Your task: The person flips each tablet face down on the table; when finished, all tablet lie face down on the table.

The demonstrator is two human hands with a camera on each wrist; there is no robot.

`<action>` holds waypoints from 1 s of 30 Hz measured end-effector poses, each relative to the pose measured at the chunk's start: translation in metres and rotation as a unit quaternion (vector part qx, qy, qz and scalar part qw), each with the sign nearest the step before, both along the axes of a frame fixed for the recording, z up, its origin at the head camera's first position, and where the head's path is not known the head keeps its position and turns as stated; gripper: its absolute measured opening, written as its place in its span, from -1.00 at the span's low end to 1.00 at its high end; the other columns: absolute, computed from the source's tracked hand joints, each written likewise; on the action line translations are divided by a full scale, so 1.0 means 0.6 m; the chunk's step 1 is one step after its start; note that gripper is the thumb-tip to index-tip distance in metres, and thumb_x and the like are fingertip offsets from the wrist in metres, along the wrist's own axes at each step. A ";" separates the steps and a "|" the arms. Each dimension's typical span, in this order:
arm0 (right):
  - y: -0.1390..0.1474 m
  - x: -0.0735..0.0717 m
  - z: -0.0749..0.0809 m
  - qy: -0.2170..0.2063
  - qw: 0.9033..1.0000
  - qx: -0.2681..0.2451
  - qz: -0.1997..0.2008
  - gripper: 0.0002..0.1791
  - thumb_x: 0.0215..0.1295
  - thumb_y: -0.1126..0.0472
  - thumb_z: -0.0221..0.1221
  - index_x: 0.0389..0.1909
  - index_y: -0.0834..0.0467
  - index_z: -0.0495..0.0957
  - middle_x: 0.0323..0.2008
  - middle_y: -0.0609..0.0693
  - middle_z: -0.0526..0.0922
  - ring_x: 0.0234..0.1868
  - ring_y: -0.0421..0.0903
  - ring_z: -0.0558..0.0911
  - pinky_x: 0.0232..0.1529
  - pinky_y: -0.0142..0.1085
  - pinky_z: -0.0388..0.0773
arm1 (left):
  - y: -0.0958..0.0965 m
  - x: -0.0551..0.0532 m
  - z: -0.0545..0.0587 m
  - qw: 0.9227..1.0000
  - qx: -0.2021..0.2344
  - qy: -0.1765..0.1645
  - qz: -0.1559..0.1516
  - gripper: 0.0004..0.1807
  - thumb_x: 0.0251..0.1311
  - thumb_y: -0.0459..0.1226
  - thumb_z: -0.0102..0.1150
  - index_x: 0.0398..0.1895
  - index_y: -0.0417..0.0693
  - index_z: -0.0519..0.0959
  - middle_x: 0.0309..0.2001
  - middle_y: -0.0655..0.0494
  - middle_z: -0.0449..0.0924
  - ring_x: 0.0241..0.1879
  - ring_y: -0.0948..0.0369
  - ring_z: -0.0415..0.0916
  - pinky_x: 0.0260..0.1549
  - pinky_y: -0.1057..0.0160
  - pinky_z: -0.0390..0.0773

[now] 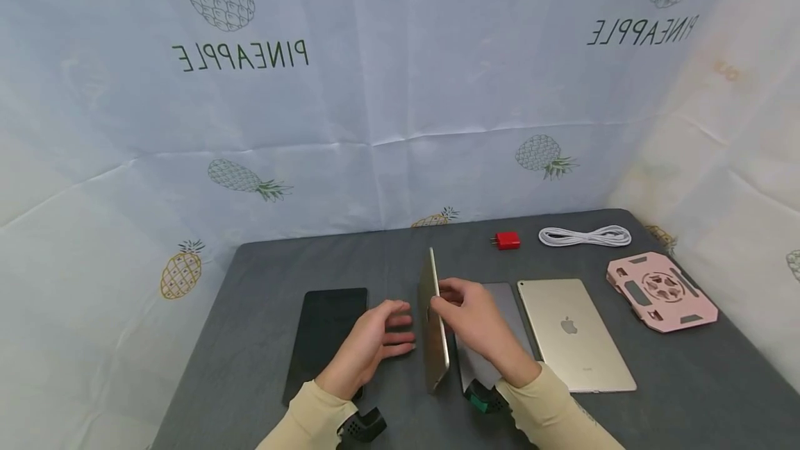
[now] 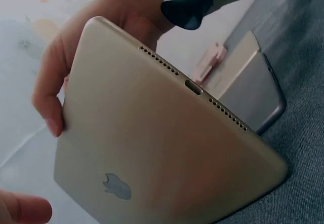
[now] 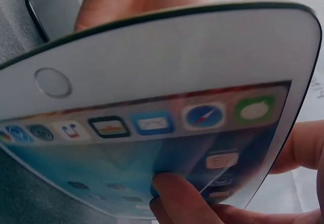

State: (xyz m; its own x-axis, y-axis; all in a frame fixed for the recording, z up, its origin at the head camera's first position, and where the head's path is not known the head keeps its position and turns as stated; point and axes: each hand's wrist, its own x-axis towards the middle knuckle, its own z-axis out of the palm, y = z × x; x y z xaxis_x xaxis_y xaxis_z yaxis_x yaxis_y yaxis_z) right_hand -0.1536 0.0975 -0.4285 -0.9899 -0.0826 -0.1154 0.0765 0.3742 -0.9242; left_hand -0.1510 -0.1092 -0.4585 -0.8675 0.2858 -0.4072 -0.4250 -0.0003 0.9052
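Note:
A tablet (image 1: 431, 332) with a gold back stands nearly on edge over the middle of the table. My right hand (image 1: 478, 318) grips its side edge, thumb on the rim and fingertips against the screen. In the right wrist view the tablet's front (image 3: 126, 57) shows a white border, a home button and colourful app icons. Its back (image 2: 152, 133), with an apple logo and charging port, faces my left hand. The left hand (image 1: 375, 339) is held just left of that back, fingers spread and loosely bent, holding nothing; its thumb (image 2: 28, 209) shows in the left wrist view.
Left of my hands lies a black tablet (image 1: 328, 332). A grey tablet (image 1: 503, 297) lies partly beneath my right hand, beside another gold tablet (image 1: 575, 339) lying face down. Farther right are a pink stand (image 1: 662, 290), a white coiled cable (image 1: 584, 236) and a red plug adapter (image 1: 507, 240).

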 end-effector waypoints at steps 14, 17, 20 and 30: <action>0.019 0.005 -0.002 -0.012 0.999 -0.043 0.011 -0.56 0.49 0.32 0.14 0.32 0.36 0.60 0.10 0.28 0.80 -0.09 0.03 0.85 -0.24 -0.12 0.83 | -0.007 -0.001 -0.012 0.999 -0.035 -0.013 -0.014 -0.16 0.62 0.08 -0.10 0.62 -0.45 0.19 0.50 -0.49 0.35 0.27 -0.27 0.62 0.25 -0.15 0.68; 0.018 0.007 -0.005 -0.022 0.997 -0.068 0.018 -0.55 0.51 0.33 0.12 0.34 0.39 0.57 0.12 0.31 0.79 -0.06 0.06 0.84 -0.20 -0.09 0.83 | -0.011 -0.001 -0.010 0.999 -0.048 -0.012 -0.011 -0.15 0.60 0.09 -0.07 0.60 -0.47 0.21 0.49 -0.47 0.38 0.24 -0.24 0.63 0.23 -0.16 0.69; 0.019 0.007 -0.008 -0.029 0.995 -0.088 0.022 -0.54 0.52 0.34 0.10 0.36 0.40 0.55 0.14 0.32 0.77 -0.03 0.06 0.84 -0.16 -0.07 0.83 | -0.015 -0.002 -0.006 0.998 -0.061 -0.006 -0.011 -0.14 0.59 0.12 -0.05 0.58 -0.47 0.24 0.47 -0.43 0.41 0.22 -0.21 0.63 0.23 -0.19 0.69; 0.017 -0.002 -0.021 -0.031 0.991 -0.110 0.070 -0.52 0.58 0.33 0.07 0.41 0.46 0.48 0.12 0.36 0.73 -0.08 0.01 0.81 -0.13 -0.08 0.83 | -0.038 -0.007 0.018 0.995 -0.096 0.002 -0.002 -0.18 0.58 0.14 0.00 0.50 -0.42 0.31 0.38 -0.39 0.41 0.16 -0.21 0.57 0.05 -0.23 0.75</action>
